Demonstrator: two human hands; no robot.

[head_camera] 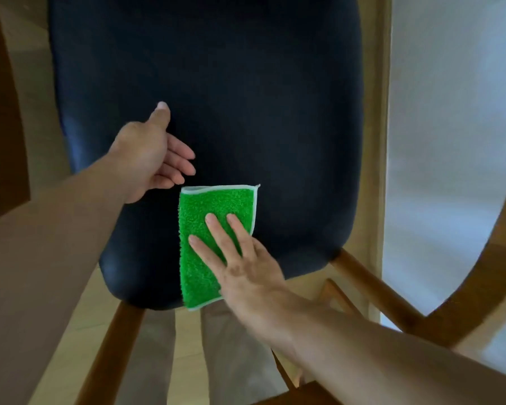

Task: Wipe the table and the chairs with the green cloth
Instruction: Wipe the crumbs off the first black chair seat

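The right hand is pressing the cloth flat, fingers spread, on the chair; the left hand is hovering open beside the cloth.

Soft, fairly dim daylight fills the frame, brightest along the right edge where a pale blue-white area looks washed out. The dark chair seat swallows most of the light, showing only faint sheen at its lower left rim and left side. No hard shadows fall anywhere (the light is diffuse). The wooden frame bows strongly at right and lower corners from wide-angle distortion. Overall sharpness is soft, with blur on both forearms at the bottom.
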